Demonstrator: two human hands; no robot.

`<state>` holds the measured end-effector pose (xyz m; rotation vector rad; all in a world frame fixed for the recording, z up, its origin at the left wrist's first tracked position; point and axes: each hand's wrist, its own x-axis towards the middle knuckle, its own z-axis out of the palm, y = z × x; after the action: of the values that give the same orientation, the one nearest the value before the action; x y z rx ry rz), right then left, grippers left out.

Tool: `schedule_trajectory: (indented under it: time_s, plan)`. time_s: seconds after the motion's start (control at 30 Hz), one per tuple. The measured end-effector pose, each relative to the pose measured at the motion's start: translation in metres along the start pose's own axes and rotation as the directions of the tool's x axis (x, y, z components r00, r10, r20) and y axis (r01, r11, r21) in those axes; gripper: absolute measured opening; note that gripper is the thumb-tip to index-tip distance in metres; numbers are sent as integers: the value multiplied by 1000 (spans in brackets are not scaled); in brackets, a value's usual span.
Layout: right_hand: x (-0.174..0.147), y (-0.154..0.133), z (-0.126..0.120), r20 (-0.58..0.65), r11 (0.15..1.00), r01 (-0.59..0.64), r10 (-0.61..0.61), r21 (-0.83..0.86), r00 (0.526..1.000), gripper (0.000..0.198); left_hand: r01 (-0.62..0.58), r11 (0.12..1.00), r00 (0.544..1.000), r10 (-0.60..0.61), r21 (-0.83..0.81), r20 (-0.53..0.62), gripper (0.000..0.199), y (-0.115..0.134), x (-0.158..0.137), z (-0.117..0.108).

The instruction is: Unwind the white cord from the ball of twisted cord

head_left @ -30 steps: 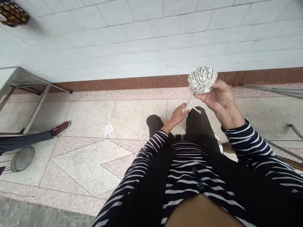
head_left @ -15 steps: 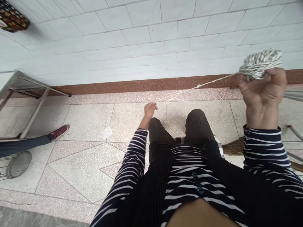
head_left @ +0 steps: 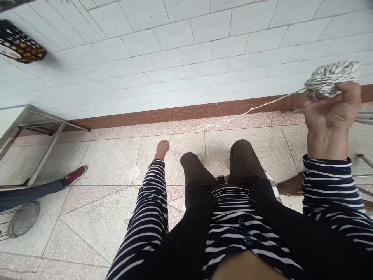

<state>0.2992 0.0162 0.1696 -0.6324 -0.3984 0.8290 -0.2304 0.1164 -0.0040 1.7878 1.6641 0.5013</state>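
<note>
Raised at the right, my right hand point(head_left: 329, 111) grips a wound bundle of white and dark twisted yarn point(head_left: 332, 79), palm toward me. A pale strand point(head_left: 262, 105) with a small knot runs from the bundle down to the left, across the front of the wall base. Over the floor left of my knees, my left hand point(head_left: 162, 148) is closed in a fist. The strand's thin far end leads toward it and is blurred near the fingers.
A tiled wall point(head_left: 201, 58) runs ahead. At left stand a metal-legged table point(head_left: 46, 151), another person's shoe point(head_left: 76, 175) and a wire basket point(head_left: 25, 219). A scrap of paper point(head_left: 133, 173) lies on the floor. Broom bristles point(head_left: 291, 184) lie right of my knees.
My left hand has moved left and slightly down, away from my knee, drawing the strand out longer. My right hand keeps hold of the yarn bundle. The view has shifted slightly.
</note>
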Motion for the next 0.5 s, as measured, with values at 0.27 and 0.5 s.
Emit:
schedule_trajectory:
  time_s: [0.27, 0.5]
  plan:
    - [-54, 48, 74, 198, 908, -348, 394, -232, 897, 51, -51, 981, 968, 95, -189, 234, 33, 85, 15, 150]
    - [-62, 27, 88, 301, 906, -349, 411, -240, 860, 57, -153, 939, 911, 255, -309, 325, 58, 152, 17, 216]
